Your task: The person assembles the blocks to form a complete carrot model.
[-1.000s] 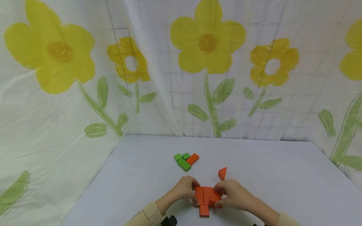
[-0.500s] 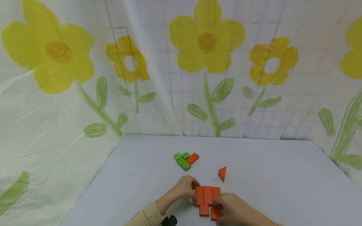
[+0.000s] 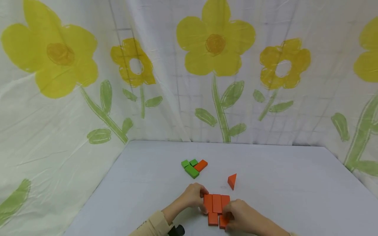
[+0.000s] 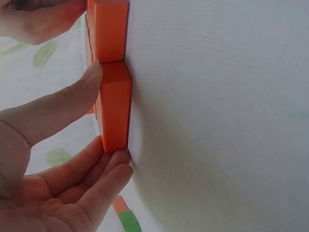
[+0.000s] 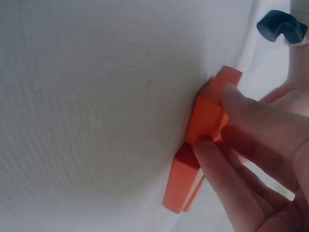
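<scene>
Three long orange blocks stand side by side, the middle one [image 3: 217,204] flanked by the left block [image 3: 208,202] and a right one [image 3: 225,202]. My left hand [image 3: 193,197] grips the left block at its two ends, thumb near, fingers far; the left wrist view shows this block [image 4: 116,106] too. Below the row lies a small orange block [image 3: 213,219]. Beside it my right hand [image 3: 243,216] pinches another small orange block [image 3: 223,222] between thumb and fingers, seen as an orange block [image 5: 206,120] in the right wrist view.
Farther back on the white table [image 3: 280,183] lie several green blocks [image 3: 192,171] with an orange block [image 3: 201,165] against them. An orange triangular block [image 3: 232,181] stands apart, beyond the row. Behind the table hangs a curtain [image 3: 165,124] with painted flowers.
My right hand has moved toward the near edge with its small block, from over the right long block to below the row, then slightly left. The left hand has kept its place.
</scene>
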The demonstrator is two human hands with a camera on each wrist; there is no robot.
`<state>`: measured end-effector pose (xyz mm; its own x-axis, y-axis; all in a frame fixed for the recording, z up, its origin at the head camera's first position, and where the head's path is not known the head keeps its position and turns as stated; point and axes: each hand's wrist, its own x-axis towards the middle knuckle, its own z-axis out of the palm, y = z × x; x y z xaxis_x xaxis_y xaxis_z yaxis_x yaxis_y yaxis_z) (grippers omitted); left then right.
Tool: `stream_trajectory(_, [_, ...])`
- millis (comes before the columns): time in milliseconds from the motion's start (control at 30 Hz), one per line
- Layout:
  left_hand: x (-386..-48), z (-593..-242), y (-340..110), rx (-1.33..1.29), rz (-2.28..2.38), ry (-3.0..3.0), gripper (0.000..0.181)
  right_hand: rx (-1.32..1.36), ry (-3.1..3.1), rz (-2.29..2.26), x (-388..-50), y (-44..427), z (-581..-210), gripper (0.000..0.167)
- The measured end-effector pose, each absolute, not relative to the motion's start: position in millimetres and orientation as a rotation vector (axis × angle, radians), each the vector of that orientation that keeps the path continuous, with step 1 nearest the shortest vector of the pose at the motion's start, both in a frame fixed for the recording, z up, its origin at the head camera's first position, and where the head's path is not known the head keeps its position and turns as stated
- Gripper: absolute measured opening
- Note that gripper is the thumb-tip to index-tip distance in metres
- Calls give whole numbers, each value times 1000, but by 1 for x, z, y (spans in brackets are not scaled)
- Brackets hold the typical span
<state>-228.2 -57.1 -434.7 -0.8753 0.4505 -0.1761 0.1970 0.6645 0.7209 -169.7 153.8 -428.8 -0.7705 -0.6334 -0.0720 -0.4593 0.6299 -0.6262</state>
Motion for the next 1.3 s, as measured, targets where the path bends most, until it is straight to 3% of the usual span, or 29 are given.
stream_trajectory(633, [-228, -435, -58, 540, 1041, 2559, 43, -1015, 2723, -804, -178, 152, -422, 12])
stream_trajectory(900, [-230, -437, -61, 564, 1061, 2556, 42, -925, 2844, -728, -247, 134, -404, 23])
stream_trajectory(1100, [-230, -438, -60, 554, 1080, 2553, 41, -901, 2860, -584, -299, 110, -422, 36])
stream_trajectory(1300, [-228, -436, -58, 533, 1091, 2558, 40, -953, 2866, -465, -322, 93, -438, 41])
